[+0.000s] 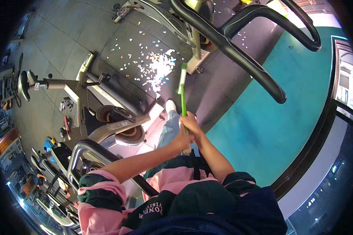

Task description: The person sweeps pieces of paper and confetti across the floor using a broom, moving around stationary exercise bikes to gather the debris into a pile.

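Observation:
Both of my hands are closed round the green handle of a broom (184, 102). My left hand (182, 142) grips it close to my body, and my right hand (190, 122) holds it just farther along. The handle points forward and down to a narrow white and green head end, seen edge-on near the foot of an exercise bike. Left of that end, a pile of small white paper scraps (159, 70) lies on the dark floor (121, 39), with loose bits scattered round it. A few scraps are coloured.
One exercise bike (106, 129) stands close on my left. Another bike's black handlebar (239, 51) reaches across from the upper right. A teal surface (286, 113) lies to the right, with a dark edge beyond it. My white shoe (170, 105) is near the pile.

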{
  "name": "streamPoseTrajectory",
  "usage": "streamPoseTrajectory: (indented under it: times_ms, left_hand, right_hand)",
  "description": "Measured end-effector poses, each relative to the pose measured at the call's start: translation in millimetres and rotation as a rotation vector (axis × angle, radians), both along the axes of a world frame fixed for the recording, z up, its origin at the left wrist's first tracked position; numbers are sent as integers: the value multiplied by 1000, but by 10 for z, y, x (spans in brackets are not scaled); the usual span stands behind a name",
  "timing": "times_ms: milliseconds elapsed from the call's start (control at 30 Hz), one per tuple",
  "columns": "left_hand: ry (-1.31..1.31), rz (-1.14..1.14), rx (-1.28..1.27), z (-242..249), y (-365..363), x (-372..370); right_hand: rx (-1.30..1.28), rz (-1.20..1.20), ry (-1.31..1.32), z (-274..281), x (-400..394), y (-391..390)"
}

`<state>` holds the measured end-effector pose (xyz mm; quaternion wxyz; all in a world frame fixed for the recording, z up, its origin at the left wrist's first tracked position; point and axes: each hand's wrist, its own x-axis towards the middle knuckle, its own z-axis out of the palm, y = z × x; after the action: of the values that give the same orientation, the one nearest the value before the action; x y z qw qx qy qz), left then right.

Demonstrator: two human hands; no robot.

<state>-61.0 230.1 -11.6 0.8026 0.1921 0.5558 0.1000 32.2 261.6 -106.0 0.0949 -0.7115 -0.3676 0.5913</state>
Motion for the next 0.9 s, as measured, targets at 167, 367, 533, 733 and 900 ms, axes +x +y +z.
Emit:
streamPoseTrajectory:
  times_ms: [167, 367, 533, 733, 900]
  left_hand:
    - [119, 34, -44, -122, 545, -191]
    - [140, 165, 9, 175, 464, -203]
    - [113, 151, 51, 523, 249, -2]
    - [-82, 415, 162, 6, 477, 339]
    - [-172, 540, 25, -500, 833, 472]
  right_hand:
    - [-77, -111, 303, -259, -246, 501]
    - [11, -16, 316, -114, -423, 633]
    - [137, 206, 22, 298, -198, 537]
    - [251, 473, -240, 95, 58, 1057]
    - [124, 493, -381, -233, 128, 1429]
